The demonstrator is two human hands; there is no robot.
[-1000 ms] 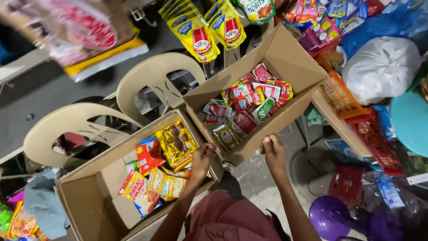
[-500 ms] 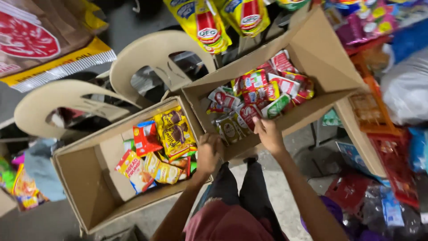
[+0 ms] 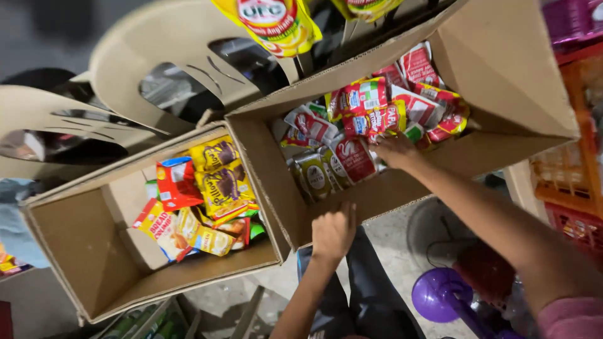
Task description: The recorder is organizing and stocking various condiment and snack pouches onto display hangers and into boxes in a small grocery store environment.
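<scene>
Cardboard dominates the view: two open boxes are set side by side on pale plastic chairs, seen from above. At far left the left box is found, w/ its contents pushed toward its right end: yellow snack packs, a red-and-blue carton and smaller yellow sachets at the bottom; the rest of its floor is bare cardboard.

Moving rightward, the left hand is pressed against the near outer wall of the right box, fingers curled over the cardboard edge; nothing else is gripped by it. Inside that box a heap of red and white sauce sachets is piled, w/ a few olive-green pouches nearest the front wall. The right hand is laid on top of the heap approx. mid-box, fingers bent down onto a red sachet; whether the grip is closed round it can't be told, as the fingertips are hidden. Yellow pouches are hung above, and a purple fan base is seen at lower right by the knees.

Risks, as judged: the right box is perched on a chair edge and steadied by one hand only, so it could be tipped if leaned on. Slick sachets could be dropped or slid btwn the boxes if pinched loosely.
</scene>
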